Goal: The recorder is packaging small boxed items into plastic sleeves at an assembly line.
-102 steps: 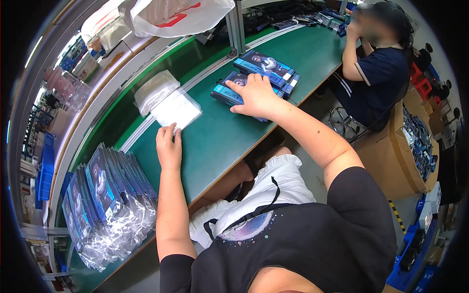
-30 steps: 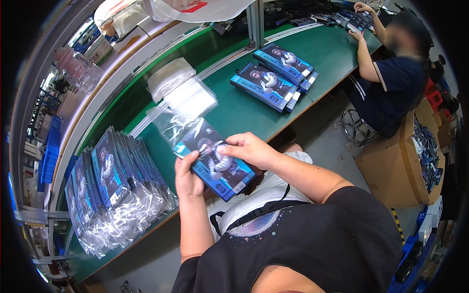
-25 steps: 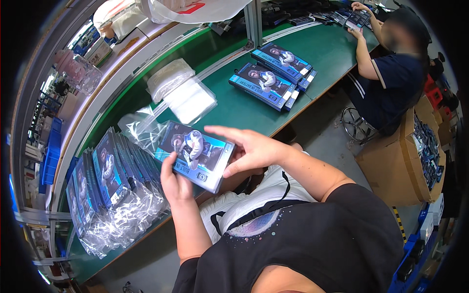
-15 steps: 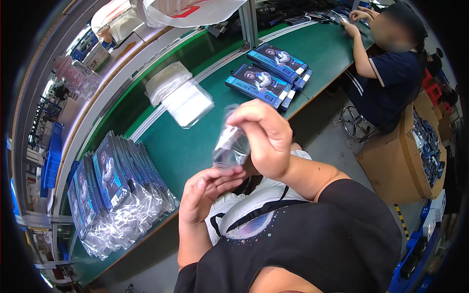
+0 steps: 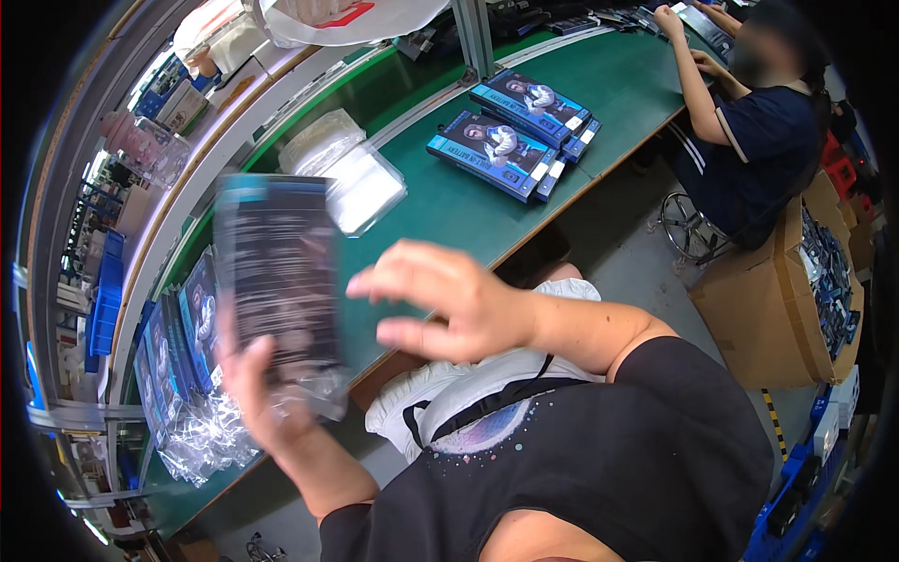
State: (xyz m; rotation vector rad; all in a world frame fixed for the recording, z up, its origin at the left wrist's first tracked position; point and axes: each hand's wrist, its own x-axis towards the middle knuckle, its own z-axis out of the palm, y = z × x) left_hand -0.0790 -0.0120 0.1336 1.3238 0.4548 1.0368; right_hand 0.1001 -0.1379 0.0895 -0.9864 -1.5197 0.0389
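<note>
My left hand [image 5: 272, 403] holds a flat dark box [image 5: 284, 272] by its lower end. The box's back, with rows of print, is turned up and blurred by motion. Crumpled clear plastic bag [image 5: 323, 393] bunches at the lower end. My right hand [image 5: 440, 295] is open, its fingers spread and pointing at the box, apart from it. Behind the held box, a row of bagged boxes [image 5: 173, 365] leans on the green table [image 5: 393, 248], partly hidden. Farther off lie two short piles of unbagged blue boxes [image 5: 492, 155].
A stack of clear flat bags [image 5: 361, 192] lies by the table's back rail. At the far right a co-worker [image 5: 768, 150] sits at the same table, handling items. A large carton [image 5: 754, 309] full of small packages stands on the floor behind.
My hands, together on a clear plastic wrap before, have parted. The left has swung left with the box, now showing its back. The right has opened and come off it.
</note>
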